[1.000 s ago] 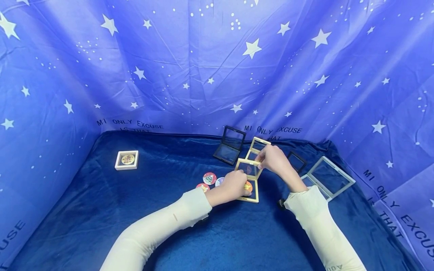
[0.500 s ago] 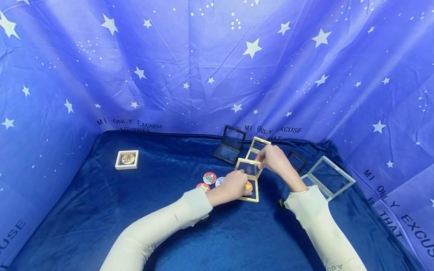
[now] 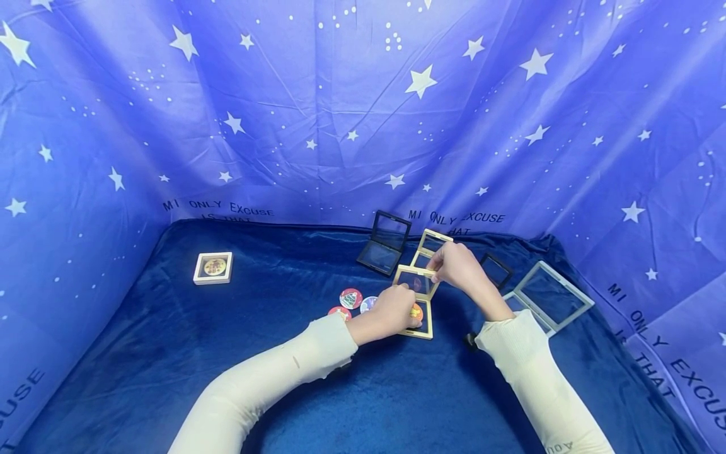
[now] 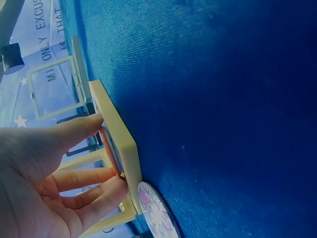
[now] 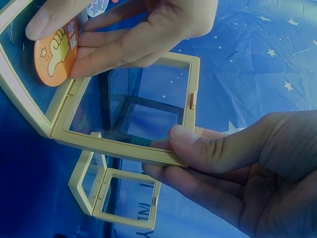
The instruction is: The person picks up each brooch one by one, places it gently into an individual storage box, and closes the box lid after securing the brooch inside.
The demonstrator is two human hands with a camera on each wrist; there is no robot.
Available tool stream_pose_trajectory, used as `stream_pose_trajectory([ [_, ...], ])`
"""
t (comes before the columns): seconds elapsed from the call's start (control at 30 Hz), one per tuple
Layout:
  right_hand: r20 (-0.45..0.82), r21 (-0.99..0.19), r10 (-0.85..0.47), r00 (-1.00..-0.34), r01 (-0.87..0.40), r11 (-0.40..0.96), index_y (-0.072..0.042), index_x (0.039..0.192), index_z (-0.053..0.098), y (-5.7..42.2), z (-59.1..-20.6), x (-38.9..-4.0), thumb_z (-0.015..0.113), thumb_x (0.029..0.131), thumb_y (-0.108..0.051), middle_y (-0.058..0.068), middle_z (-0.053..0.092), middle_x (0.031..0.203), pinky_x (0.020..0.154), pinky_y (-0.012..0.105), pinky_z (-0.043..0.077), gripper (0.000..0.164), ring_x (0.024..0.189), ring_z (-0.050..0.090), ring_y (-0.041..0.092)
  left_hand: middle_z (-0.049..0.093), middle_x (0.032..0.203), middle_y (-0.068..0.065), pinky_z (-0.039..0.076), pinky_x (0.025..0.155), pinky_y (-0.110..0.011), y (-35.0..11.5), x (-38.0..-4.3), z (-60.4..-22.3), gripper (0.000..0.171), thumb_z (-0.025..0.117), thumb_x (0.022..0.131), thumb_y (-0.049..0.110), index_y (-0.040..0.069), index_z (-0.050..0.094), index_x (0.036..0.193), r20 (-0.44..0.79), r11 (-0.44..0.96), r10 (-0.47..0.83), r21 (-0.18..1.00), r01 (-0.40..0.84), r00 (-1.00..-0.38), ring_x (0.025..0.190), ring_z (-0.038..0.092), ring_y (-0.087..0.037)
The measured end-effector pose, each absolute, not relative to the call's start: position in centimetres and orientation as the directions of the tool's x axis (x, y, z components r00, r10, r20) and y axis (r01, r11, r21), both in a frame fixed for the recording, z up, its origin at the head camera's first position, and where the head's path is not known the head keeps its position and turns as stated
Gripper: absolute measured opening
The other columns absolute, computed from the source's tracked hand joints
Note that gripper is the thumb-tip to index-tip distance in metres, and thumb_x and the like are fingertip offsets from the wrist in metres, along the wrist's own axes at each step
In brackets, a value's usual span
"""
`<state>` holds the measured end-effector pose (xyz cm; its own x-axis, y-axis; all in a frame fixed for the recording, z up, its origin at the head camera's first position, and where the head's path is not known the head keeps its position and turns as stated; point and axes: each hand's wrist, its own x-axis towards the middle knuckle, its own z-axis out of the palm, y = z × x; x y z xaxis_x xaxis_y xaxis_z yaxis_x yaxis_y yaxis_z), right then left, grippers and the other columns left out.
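Thumb and fingers of the left hand (image 3: 382, 310) pinch the orange badge (image 5: 47, 62) just over the cream base (image 4: 125, 141); the right hand (image 3: 454, 261) grips the raised lid (image 5: 119, 148) at two o'clock. Loose badges (image 3: 350, 298) lie toward nine. Seating seems underway; next probably calls for a level release.

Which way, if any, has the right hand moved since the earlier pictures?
No. In the head view, the right hand shows no visible shift in any direction against the black frame to its left.
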<state>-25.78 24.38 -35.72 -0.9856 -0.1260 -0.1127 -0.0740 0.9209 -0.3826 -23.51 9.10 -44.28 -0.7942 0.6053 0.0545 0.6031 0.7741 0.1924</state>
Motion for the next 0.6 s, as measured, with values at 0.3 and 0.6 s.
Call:
stream_pose_trajectory([
  [0.3, -0.114, -0.380, -0.125, -0.986, -0.073, 0.922, 0.000, 0.095, 0.080, 24.38, -35.63, -25.75, 0.079, 0.083, 0.002, 0.015, 0.078, 0.091, 0.080, 0.046, 0.058, 0.012, 0.082, 0.073, 0.028, 0.070, 0.093, -0.003, 0.054, 0.066, -0.029, 9.43, -23.28, -44.23, 0.036, 0.083, 0.083, 0.048, 0.012, 0.077, 0.088, 0.052, 0.798, 0.575, 0.187, 0.573, -0.817, 0.078, 0.065, -0.015],
  [0.6, -0.118, -0.382, -0.126, -0.985, -0.072, 0.921, 0.000, 0.096, 0.080, 24.44, -35.61, -25.68, 0.079, 0.083, 0.001, 0.016, 0.078, 0.094, 0.079, 0.046, 0.059, 0.013, 0.084, 0.073, 0.028, 0.070, 0.091, -0.003, 0.054, 0.065, -0.028, 9.55, -23.29, -44.52, 0.038, 0.083, 0.082, 0.049, 0.012, 0.078, 0.089, 0.062, 0.801, 0.568, 0.186, 0.568, -0.821, 0.076, 0.064, -0.014],
])
